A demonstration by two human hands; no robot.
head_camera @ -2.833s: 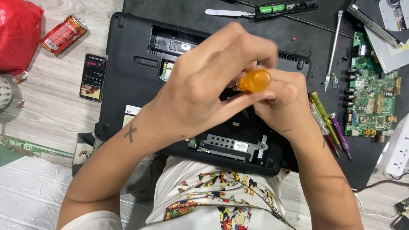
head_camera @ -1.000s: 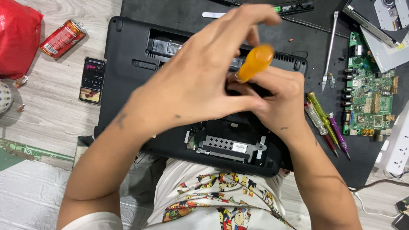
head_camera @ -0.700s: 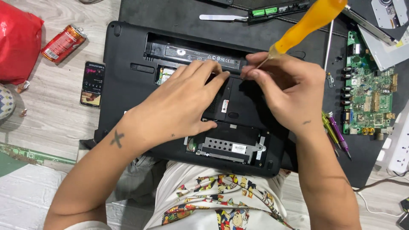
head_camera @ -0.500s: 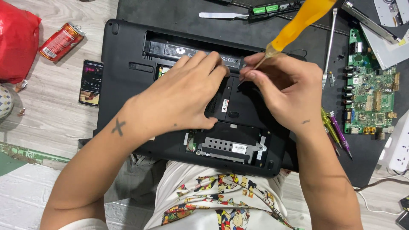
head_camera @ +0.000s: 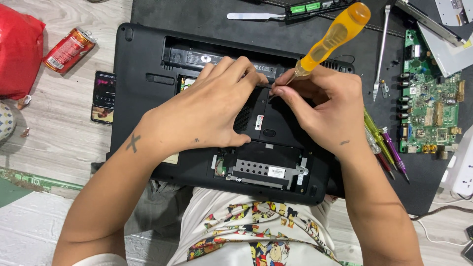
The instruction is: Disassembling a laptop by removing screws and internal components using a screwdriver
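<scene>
now right hand (head_camera: 327, 106) grips orange screwdriver (head_camera: 331, 39); left hand (head_camera: 207, 116) presses laptop (head_camera: 143, 59).

One laptop (head_camera: 148, 93), one orange-handled screwdriver (head_camera: 332, 39), one can (head_camera: 69, 49), one phone (head_camera: 103, 97), one green circuit board (head_camera: 428, 98).

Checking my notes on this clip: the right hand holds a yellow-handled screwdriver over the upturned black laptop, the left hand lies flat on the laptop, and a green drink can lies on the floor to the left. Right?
Not quite. The head view shows the drink can is red, not green. The rest stands: the right hand holds the yellow-handled screwdriver over the upturned black laptop, and the left hand lies flat on it.
</scene>
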